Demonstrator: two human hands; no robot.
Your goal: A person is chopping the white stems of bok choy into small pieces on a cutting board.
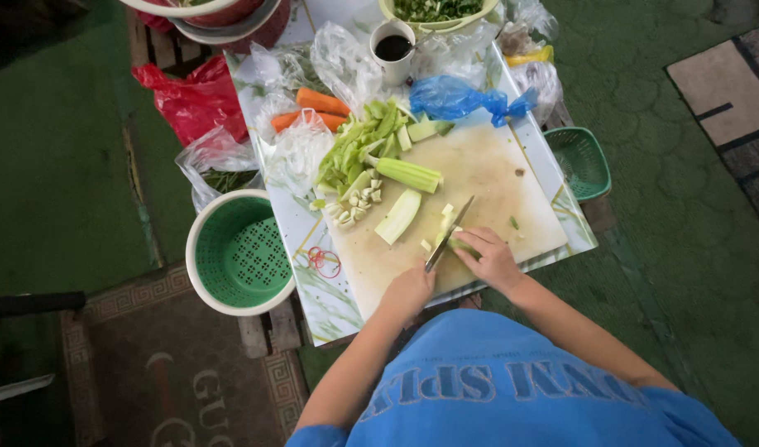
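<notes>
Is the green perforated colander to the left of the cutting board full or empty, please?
Empty: the green colander stands upright beside the cutting board, and its bare perforated bottom shows with nothing lying inside.

Soft daylight (edges dim, slightly warped)

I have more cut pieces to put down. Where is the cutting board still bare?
The cutting board is bare on its right half, between the blue bag and the right hand, and at its near left corner. The far left is crowded with celery pieces and garlic.
</notes>
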